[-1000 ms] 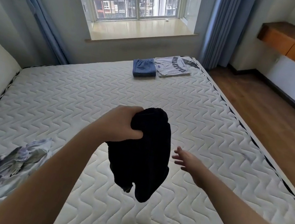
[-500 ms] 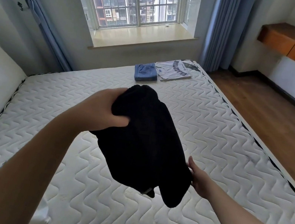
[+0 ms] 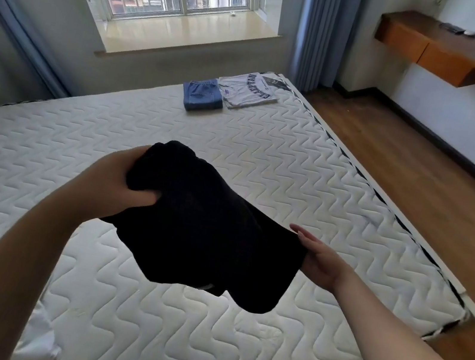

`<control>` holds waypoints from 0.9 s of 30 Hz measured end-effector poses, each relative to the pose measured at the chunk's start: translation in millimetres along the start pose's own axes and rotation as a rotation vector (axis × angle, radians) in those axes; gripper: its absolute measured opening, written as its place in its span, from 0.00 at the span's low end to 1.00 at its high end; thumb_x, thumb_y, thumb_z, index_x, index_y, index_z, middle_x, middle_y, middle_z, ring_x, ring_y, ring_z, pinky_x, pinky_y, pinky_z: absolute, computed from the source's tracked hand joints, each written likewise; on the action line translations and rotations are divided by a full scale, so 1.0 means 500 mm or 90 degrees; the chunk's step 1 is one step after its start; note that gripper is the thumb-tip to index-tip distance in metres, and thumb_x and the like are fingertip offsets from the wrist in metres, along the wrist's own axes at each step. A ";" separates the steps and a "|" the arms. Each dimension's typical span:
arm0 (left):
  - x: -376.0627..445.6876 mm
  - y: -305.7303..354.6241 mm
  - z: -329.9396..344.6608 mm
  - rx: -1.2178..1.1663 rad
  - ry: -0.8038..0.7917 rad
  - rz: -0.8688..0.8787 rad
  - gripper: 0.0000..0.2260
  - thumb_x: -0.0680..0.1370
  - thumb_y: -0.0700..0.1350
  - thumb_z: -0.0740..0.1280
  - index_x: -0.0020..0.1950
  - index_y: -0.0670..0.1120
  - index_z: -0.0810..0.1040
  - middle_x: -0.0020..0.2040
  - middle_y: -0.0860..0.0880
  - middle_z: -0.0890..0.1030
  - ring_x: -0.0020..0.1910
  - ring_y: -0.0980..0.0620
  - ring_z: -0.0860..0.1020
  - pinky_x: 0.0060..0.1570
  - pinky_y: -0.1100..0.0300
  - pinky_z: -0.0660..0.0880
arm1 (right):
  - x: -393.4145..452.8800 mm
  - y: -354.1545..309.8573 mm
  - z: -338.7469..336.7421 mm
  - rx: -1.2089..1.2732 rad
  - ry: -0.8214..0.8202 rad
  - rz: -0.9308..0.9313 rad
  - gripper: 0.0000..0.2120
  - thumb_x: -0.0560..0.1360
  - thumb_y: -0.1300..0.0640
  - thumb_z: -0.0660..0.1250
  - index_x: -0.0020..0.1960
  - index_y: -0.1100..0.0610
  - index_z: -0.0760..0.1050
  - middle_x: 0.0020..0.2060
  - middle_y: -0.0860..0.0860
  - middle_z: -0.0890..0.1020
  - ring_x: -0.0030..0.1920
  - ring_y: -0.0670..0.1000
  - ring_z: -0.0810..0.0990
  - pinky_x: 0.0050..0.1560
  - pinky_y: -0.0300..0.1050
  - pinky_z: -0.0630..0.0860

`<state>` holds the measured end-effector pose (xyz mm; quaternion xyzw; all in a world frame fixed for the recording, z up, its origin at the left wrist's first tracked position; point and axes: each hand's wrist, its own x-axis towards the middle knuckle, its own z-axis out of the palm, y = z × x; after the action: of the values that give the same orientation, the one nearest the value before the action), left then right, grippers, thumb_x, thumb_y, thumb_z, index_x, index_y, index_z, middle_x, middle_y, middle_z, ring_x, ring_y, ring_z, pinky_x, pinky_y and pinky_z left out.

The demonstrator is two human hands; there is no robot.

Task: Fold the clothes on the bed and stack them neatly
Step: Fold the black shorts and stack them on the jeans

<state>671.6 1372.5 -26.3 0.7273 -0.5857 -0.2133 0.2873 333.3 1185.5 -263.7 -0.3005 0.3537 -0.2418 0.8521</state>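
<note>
Bunched black garment point(image 3: 208, 231) held above the quilted bed point(image 3: 264, 159).

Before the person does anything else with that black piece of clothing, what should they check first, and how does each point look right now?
1. Left hand grips black garment: ok.
2. Right hand supports its other edge: ok, fingers hidden underneath.
3. Garment spread flat for folding: not ok, bunched and hanging.
4. Bare mattress below to lay it on: ok.
5. Folded jeans and white T-shirt sit neatly at the far edge: ok.
</note>
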 end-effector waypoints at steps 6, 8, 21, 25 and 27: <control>-0.002 -0.050 0.038 -0.021 -0.031 -0.018 0.20 0.60 0.58 0.70 0.50 0.71 0.75 0.45 0.64 0.82 0.44 0.65 0.80 0.41 0.61 0.75 | -0.049 -0.066 -0.050 -0.024 0.142 -0.139 0.13 0.78 0.55 0.63 0.61 0.56 0.77 0.50 0.54 0.85 0.50 0.52 0.85 0.45 0.44 0.81; 0.001 -0.063 0.061 -0.031 -0.050 -0.013 0.20 0.61 0.57 0.70 0.51 0.72 0.76 0.45 0.64 0.82 0.44 0.66 0.80 0.40 0.64 0.74 | -0.069 -0.091 -0.067 -0.076 0.169 -0.157 0.11 0.80 0.56 0.61 0.60 0.55 0.78 0.48 0.54 0.85 0.48 0.51 0.85 0.44 0.43 0.81; -0.023 -0.166 0.394 -0.183 -0.141 -0.192 0.16 0.62 0.53 0.74 0.46 0.66 0.79 0.42 0.60 0.85 0.46 0.58 0.82 0.47 0.56 0.78 | -0.177 -0.185 -0.202 -0.411 0.326 -0.120 0.10 0.80 0.55 0.63 0.47 0.52 0.84 0.40 0.48 0.85 0.38 0.43 0.83 0.37 0.33 0.77; -0.054 -0.176 0.522 -0.217 -0.172 -0.276 0.18 0.62 0.52 0.76 0.51 0.55 0.81 0.43 0.54 0.85 0.46 0.55 0.83 0.46 0.58 0.78 | -0.185 -0.198 -0.260 -0.525 0.306 -0.043 0.10 0.80 0.54 0.64 0.47 0.52 0.84 0.41 0.46 0.86 0.40 0.40 0.83 0.39 0.29 0.76; -0.072 -0.180 0.577 -0.220 -0.169 -0.326 0.16 0.65 0.50 0.78 0.51 0.52 0.82 0.42 0.53 0.85 0.45 0.53 0.82 0.42 0.62 0.76 | -0.177 -0.199 -0.289 -0.570 0.287 -0.004 0.10 0.80 0.53 0.65 0.47 0.51 0.84 0.42 0.45 0.86 0.42 0.40 0.83 0.40 0.27 0.75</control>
<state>542.4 1372.6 -302.1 0.7573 -0.3711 -0.4676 0.2648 149.1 1121.7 -237.6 -0.5781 0.5972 -0.1281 0.5411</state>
